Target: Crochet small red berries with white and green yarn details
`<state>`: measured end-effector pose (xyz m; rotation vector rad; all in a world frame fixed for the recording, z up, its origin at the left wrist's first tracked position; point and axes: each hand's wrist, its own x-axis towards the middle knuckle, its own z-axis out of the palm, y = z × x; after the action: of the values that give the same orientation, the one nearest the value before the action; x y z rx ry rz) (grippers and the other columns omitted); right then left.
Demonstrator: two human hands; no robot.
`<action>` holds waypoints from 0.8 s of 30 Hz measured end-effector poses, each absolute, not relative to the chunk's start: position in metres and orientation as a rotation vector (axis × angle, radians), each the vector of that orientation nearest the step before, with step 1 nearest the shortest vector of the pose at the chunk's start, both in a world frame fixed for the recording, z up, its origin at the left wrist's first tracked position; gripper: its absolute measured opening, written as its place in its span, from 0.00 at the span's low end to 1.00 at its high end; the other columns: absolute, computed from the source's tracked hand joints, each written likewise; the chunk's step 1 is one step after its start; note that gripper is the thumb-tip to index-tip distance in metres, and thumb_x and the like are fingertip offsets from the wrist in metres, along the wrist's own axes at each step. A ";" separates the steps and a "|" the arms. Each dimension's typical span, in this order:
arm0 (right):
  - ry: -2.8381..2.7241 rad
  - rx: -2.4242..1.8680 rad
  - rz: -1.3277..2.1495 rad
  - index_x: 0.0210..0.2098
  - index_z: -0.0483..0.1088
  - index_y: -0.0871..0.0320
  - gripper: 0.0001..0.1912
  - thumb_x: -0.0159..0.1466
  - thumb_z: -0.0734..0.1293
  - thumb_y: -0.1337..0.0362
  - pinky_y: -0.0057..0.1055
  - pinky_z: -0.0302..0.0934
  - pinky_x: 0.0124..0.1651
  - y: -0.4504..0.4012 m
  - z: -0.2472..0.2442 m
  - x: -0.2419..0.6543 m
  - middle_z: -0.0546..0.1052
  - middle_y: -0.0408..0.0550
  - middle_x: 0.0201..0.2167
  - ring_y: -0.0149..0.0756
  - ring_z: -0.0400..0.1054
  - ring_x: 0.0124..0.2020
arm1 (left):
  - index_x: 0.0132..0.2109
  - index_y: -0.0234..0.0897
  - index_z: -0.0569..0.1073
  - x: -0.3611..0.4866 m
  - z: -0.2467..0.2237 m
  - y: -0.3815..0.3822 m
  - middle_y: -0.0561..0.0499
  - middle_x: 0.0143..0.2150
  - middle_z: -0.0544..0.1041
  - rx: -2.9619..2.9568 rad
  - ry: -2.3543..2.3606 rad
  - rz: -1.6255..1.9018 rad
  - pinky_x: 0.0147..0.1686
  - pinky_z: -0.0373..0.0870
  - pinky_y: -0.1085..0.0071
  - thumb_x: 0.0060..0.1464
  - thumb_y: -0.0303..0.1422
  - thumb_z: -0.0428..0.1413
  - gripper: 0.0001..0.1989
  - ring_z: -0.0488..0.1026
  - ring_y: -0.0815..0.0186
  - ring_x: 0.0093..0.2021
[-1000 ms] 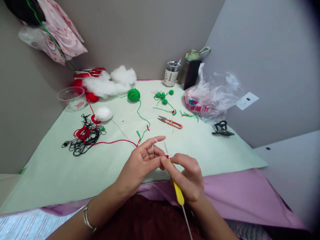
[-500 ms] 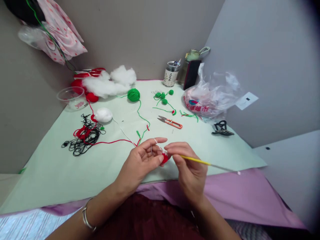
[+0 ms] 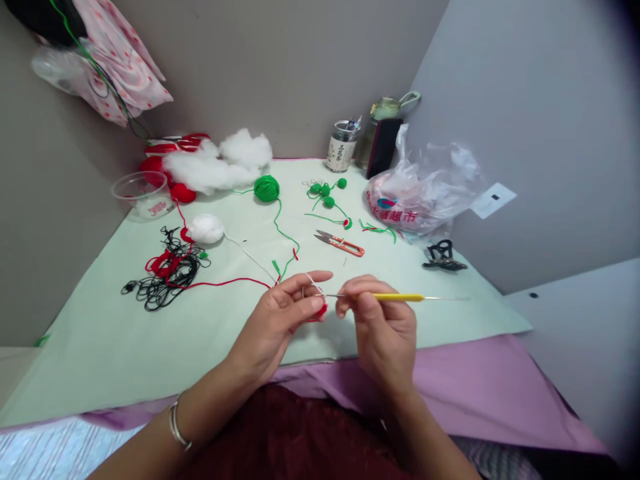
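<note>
Red piece (image 3: 323, 311) mostly hidden behind my left grip (image 3: 281, 319); I can't make out its full shape. Tip of the crochet hook (image 3: 398, 297) too fine to tell if it catches the white yarn (image 3: 316, 285). Green bottle (image 3: 387, 107) partly hidden by phone (image 3: 384, 148). Black item (image 3: 47, 21) cut off by top edge.

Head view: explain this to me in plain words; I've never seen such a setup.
No machine here: one person works bare-handed, seen by their own head-worn camera, which looks forward and down. The left hand holds a small red yarn piece, with a white yarn strand over a finger. The right hand holds a yellow-handled metal tool, probably a crochet hook. On the pale green cloth lie a round white yarn ball, a round green yarn ball, orange-handled metal snips and tangled black cord.
</note>
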<state>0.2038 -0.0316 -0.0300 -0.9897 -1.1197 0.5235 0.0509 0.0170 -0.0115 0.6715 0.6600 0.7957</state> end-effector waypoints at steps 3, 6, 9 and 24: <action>-1.158 -0.975 0.571 0.39 0.81 0.53 0.08 0.73 0.68 0.63 0.31 0.74 0.36 -0.030 -0.030 0.202 0.81 0.46 0.34 0.35 0.77 0.34 | 0.51 0.42 0.86 0.053 -0.010 0.013 0.51 0.38 0.82 0.812 0.673 0.820 0.47 0.72 0.71 0.51 0.31 0.73 0.18 0.76 0.67 0.40; -1.161 -1.013 0.574 0.39 0.81 0.53 0.08 0.72 0.69 0.62 0.32 0.74 0.37 -0.031 -0.034 0.201 0.83 0.47 0.34 0.36 0.78 0.35 | 0.53 0.44 0.85 0.052 -0.012 0.010 0.52 0.40 0.82 0.871 0.696 0.828 0.51 0.72 0.67 0.51 0.31 0.73 0.21 0.77 0.65 0.42; -1.086 -0.981 0.711 0.41 0.81 0.55 0.10 0.73 0.68 0.59 0.32 0.74 0.35 -0.032 -0.037 0.204 0.83 0.47 0.33 0.35 0.77 0.31 | 0.55 0.46 0.84 0.049 -0.013 0.011 0.52 0.41 0.81 0.902 0.692 0.816 0.53 0.71 0.66 0.53 0.33 0.72 0.21 0.77 0.64 0.44; -1.173 -0.872 0.754 0.43 0.77 0.55 0.10 0.76 0.64 0.61 0.34 0.75 0.38 -0.038 -0.031 0.214 0.84 0.48 0.38 0.35 0.78 0.33 | 0.51 0.45 0.86 0.043 -0.009 0.011 0.52 0.36 0.78 0.963 0.739 0.804 0.45 0.67 0.69 0.56 0.35 0.69 0.15 0.72 0.65 0.40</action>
<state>0.2137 -0.0384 -0.0306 -0.8721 -1.1730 0.7536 0.0429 0.0111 -0.0093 0.9629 0.7387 0.8042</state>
